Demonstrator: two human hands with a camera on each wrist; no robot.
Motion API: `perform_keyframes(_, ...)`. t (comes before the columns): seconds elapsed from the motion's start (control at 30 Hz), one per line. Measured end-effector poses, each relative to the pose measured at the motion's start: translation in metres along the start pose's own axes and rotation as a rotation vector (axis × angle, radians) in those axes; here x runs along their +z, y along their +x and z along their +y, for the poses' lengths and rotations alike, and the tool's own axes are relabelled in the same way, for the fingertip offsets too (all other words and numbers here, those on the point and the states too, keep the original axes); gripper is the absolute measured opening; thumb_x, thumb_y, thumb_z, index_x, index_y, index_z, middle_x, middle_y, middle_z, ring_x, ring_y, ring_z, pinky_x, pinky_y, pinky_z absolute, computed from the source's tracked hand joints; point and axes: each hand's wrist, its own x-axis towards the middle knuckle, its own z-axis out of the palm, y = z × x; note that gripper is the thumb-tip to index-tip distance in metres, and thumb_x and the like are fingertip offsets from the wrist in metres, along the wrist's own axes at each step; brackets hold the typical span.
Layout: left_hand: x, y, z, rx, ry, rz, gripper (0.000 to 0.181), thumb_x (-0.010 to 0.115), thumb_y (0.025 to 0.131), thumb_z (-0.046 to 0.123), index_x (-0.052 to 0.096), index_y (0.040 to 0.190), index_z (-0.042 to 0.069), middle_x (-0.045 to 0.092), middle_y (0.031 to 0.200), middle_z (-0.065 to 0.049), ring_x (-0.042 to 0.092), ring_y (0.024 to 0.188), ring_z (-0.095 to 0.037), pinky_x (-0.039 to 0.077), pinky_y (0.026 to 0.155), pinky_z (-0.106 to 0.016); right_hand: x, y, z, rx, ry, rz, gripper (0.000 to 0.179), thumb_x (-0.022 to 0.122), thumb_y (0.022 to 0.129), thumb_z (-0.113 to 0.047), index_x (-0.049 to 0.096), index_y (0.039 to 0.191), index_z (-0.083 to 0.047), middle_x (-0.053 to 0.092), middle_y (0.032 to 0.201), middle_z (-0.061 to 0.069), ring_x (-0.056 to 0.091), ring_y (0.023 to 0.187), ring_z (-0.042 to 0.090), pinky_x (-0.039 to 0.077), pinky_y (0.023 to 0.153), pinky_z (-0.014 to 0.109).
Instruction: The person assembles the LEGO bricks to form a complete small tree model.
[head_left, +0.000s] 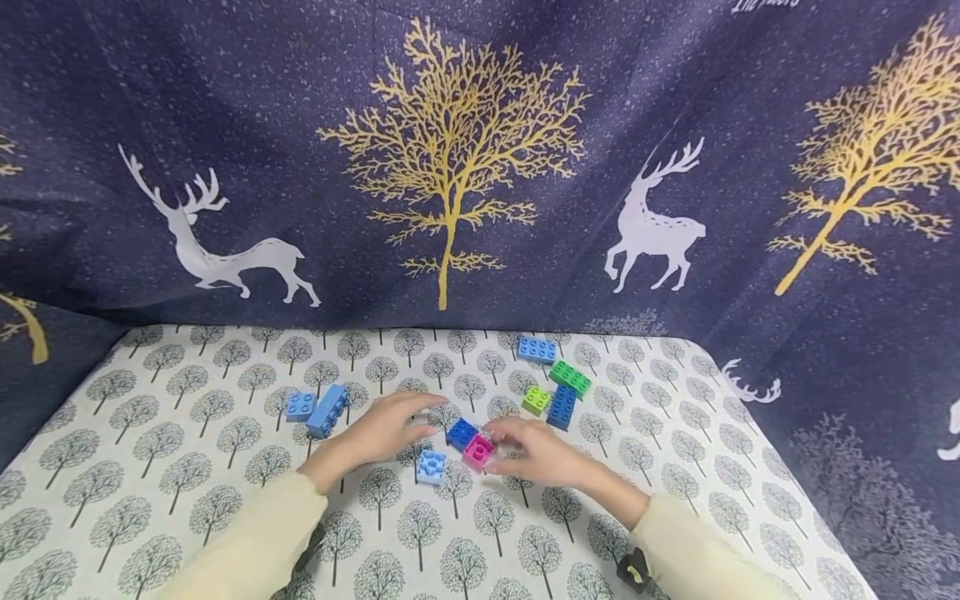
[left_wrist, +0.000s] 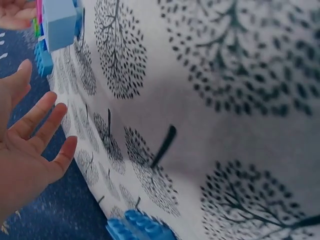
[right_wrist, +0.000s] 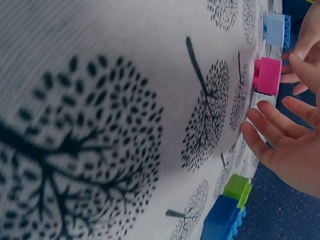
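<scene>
- pink block [head_left: 478, 452] is lying underside up on tree-print cloth [head_left: 517, 533], right beside dark blue block [head_left: 461, 432]
- right hand [head_left: 542, 452] is hovering at pink block, fingers spread, can't tell contact
- left hand [head_left: 390, 427] is hovering opposite, fingers spread
- lime block [head_left: 536, 400] is sitting beyond right hand

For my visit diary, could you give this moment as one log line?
left hand: empty, near light-blue block | right hand: empty, near pink block, contact unclear | dark-blue block: beside pink block

A white cloth [head_left: 465, 512] (tree-printed) carries six blue bricks [head_left: 461, 433], two green bricks [head_left: 571, 377] and one pink brick [head_left: 478, 452].
</scene>
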Motion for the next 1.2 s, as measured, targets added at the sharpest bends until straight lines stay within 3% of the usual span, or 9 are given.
perform_keyframes(0.17,0.008,0.009,0.002,-0.012,-0.012,-0.032,0.043,0.062,0.086,0.017,0.052,0.127,0.011,0.054,0.125,-0.011,0.047,0.116,-0.032,0.031,0.098,-0.056,0.005,0.005,-0.002,-0.029,0.027,0.009,0.041,0.066,0.081,-0.011,0.053,0.115,0.007,0.061,0.102,0.013,0.062,0.086,0.024,0.052,0.078,0.029)
perform_keyframes(0.33,0.012,0.014,0.004,-0.017,0.009,-0.070,0.044,0.064,0.084,0.020,0.053,0.126,0.012,0.059,0.117,-0.007,0.047,0.114,-0.031,0.031,0.095,-0.057,0.008,0.007,-0.003,-0.006,0.046,0.011,0.041,0.068,0.080,-0.010,0.054,0.115,0.006,0.061,0.099,0.010,0.061,0.081,0.020,0.052,0.074,0.026)
perform_keyframes(0.6,0.014,0.018,0.009,-0.039,-0.023,-0.146,0.047,0.066,0.082,0.023,0.054,0.126,0.014,0.052,0.128,-0.011,0.031,0.125,-0.044,0.016,0.098,-0.068,0.010,0.006,-0.001,0.019,0.009,0.024,0.041,0.068,0.079,-0.010,0.054,0.115,0.003,0.059,0.093,0.005,0.056,0.074,0.015,0.050,0.067,0.023)
perform_keyframes(0.77,0.015,0.017,0.007,-0.031,-0.010,-0.128,0.042,0.067,0.081,0.022,0.058,0.121,0.014,0.054,0.125,-0.010,0.034,0.124,-0.043,0.019,0.099,-0.065,0.012,0.005,-0.002,0.035,-0.010,0.037,0.041,0.069,0.078,-0.011,0.055,0.114,0.001,0.057,0.088,0.004,0.054,0.073,0.016,0.049,0.065,0.022)
perform_keyframes(0.93,0.016,0.014,0.002,-0.027,-0.009,-0.084,0.039,0.070,0.077,0.020,0.061,0.114,0.011,0.061,0.112,-0.007,0.047,0.112,-0.034,0.030,0.095,-0.060,0.013,0.005,-0.002,0.044,-0.035,0.045,0.042,0.070,0.077,-0.013,0.056,0.114,0.001,0.055,0.083,0.005,0.053,0.071,0.015,0.047,0.064,0.019)
perform_keyframes(1.03,0.015,0.010,-0.001,-0.021,-0.012,-0.068,0.036,0.072,0.075,0.020,0.062,0.108,0.010,0.062,0.101,-0.003,0.052,0.100,-0.025,0.038,0.090,-0.053,0.013,0.006,-0.002,0.039,-0.044,0.049,0.043,0.070,0.077,-0.012,0.055,0.115,0.002,0.056,0.085,0.005,0.053,0.072,0.016,0.047,0.065,0.019)
perform_keyframes(1.2,0.012,0.004,-0.006,-0.011,-0.014,-0.054,0.036,0.073,0.074,0.020,0.062,0.107,0.008,0.062,0.103,-0.003,0.053,0.097,-0.023,0.041,0.090,-0.050,0.014,0.006,0.000,0.035,-0.029,0.057,0.041,0.069,0.078,-0.009,0.055,0.115,0.002,0.058,0.093,0.006,0.055,0.074,0.015,0.048,0.065,0.020)
